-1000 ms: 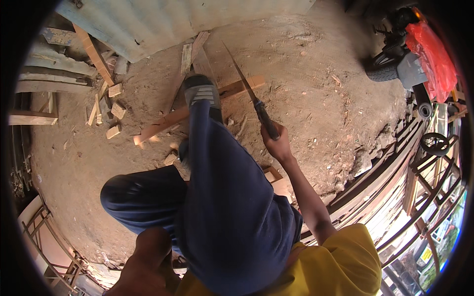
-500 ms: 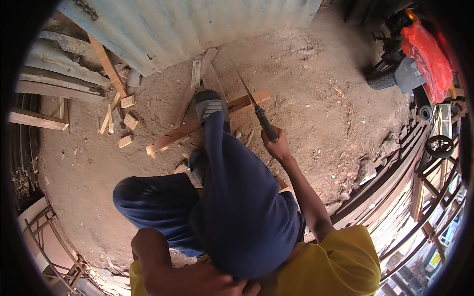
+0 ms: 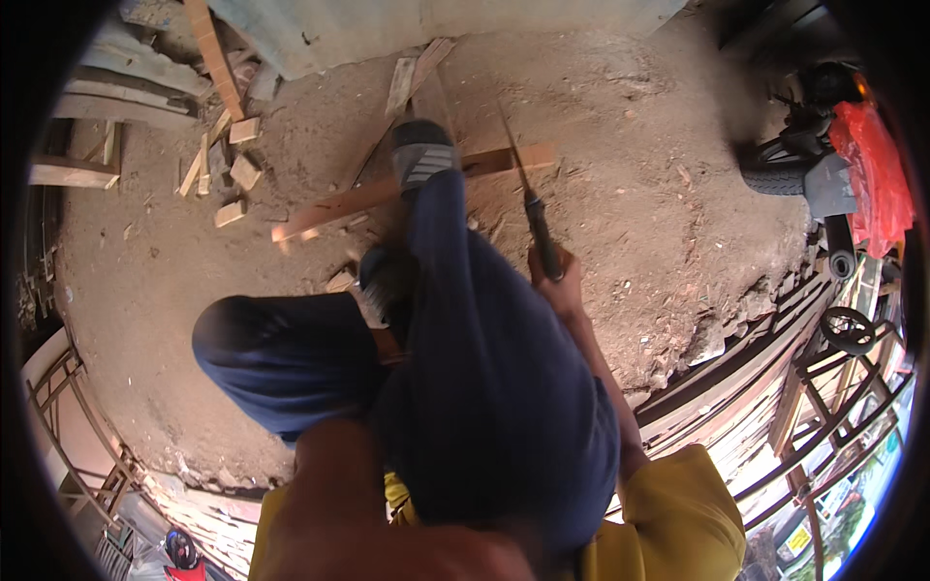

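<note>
My right hand is closed round the dark handle of a handsaw. The saw's narrow, pointed blade slants away from me across the right part of a reddish wooden plank; whether it touches the wood I cannot tell. My foot in a dark shoe with grey stripes presses on the plank's middle, which rests low over the dirt. Close at the bottom edge, my left hand lies across by my raised knee in dark blue trousers. Motion blur hides its fingers.
Several small wood offcuts lie on the dirt at the left. Corrugated metal sheeting closes off the far side. On the right are a red plastic bag, a tyre and long stacked boards.
My view has shifted, so the ground scene sits higher in the picture. The saw stays in my right hand over the plank. My left arm has moved and is now more blurred.
</note>
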A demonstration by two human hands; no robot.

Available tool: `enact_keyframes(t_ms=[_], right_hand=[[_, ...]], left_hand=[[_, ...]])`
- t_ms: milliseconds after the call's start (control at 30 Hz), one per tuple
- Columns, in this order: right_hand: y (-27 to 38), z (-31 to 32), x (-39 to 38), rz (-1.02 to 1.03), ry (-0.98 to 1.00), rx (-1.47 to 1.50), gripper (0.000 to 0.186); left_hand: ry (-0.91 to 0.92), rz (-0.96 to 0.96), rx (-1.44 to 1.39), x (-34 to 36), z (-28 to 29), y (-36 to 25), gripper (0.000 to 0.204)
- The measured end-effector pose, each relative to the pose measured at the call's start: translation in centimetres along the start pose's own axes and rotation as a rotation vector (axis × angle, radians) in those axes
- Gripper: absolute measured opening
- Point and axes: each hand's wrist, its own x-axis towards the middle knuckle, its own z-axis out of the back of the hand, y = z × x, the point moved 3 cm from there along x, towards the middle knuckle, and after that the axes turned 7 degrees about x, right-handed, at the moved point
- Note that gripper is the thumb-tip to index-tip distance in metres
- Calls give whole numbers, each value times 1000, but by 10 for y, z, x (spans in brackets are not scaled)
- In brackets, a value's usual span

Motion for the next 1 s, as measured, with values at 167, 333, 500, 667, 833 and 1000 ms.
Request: enact_keyframes(t_ms=[167,333,500,667,833,1000], right_hand=[[-25,27,-50,172,18,-38,13],[-12,7,1,78,8,110,21],[-26,4,-4,0,-35,209,19],[-53,28,-41,161,-11,13,16],[-25,6,36,129,4,64,18],[-52,17,-9,93,9,142,17]], left_hand=[[-117,-389,-401,-22,42,-10,31],[-525,-66,481,-51,93,-4,29],[-1013,391,1088,-49,213,68,27],[-566,796,1542,-105,297,171,49],[-416,766,1898,-141,355,256,85],[-370,848,1929,-162,385,279,104]])
